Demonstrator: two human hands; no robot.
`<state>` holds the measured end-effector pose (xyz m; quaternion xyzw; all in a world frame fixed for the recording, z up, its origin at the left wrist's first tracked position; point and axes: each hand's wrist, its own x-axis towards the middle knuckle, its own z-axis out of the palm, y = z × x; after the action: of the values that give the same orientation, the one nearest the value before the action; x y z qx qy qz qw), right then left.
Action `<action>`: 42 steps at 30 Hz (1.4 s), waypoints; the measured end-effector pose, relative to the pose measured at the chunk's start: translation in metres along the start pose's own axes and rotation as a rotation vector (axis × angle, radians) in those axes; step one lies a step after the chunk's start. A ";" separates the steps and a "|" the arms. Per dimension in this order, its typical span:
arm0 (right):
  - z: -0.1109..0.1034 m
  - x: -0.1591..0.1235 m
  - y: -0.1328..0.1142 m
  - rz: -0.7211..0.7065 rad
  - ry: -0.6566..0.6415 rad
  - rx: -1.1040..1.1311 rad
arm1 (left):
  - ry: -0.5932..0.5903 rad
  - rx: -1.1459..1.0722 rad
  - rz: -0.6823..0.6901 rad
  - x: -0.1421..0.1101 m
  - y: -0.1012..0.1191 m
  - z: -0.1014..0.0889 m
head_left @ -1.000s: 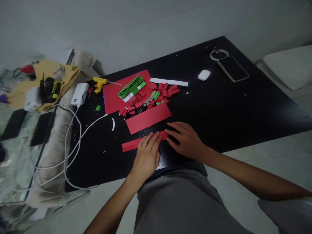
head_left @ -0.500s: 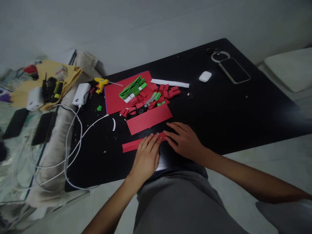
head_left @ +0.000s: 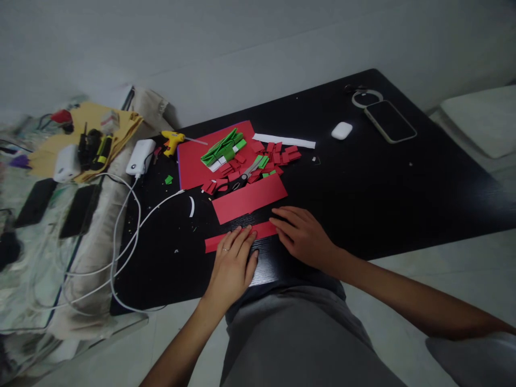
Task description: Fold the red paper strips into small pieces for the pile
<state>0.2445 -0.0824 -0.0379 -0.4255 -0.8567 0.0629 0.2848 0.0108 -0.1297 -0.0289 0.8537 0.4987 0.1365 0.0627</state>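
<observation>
**Hands flat on the red paper strip**

We see our left hand (head_left: 233, 262) and right hand (head_left: 303, 234) resting on the near part of the black worktop (head_left: 403, 188). Both grips are spread, fingers extended and pressed flat; neither pinches anything. The left fingertips lie on the middle of a long red paper strip (head_left: 213, 243), and the right fingertips meet its right end. The strip lies flat just inside the near worktop edge, with its long axis running left to right and its right end slightly farther from us.

Just beyond the strip lies a wider red paper sheet (head_left: 250, 198), roughly parallel to it. Farther on we see scissors (head_left: 236, 183) among small red and green paper pieces (head_left: 278, 156), folded green strips (head_left: 223, 148) and a yellow glue gun (head_left: 173, 142). At the far right lie a white earbud case (head_left: 342, 130) and a phone (head_left: 390, 121).
</observation>
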 end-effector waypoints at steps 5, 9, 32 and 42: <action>0.011 -0.002 -0.012 -0.163 -0.149 0.045 | 0.014 -0.022 -0.005 -0.001 0.001 0.001; 0.011 -0.006 -0.016 -0.117 -0.164 0.013 | 0.020 -0.046 -0.020 -0.002 0.000 0.001; -0.007 -0.008 -0.001 -0.098 -0.024 -0.066 | 0.005 0.000 -0.044 0.000 0.004 -0.002; -0.008 -0.009 0.001 -0.097 0.002 -0.090 | 0.084 -0.005 -0.008 0.009 0.013 0.006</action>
<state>0.2542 -0.0893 -0.0353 -0.3961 -0.8779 0.0099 0.2688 0.0278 -0.1278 -0.0299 0.8450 0.5039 0.1732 0.0447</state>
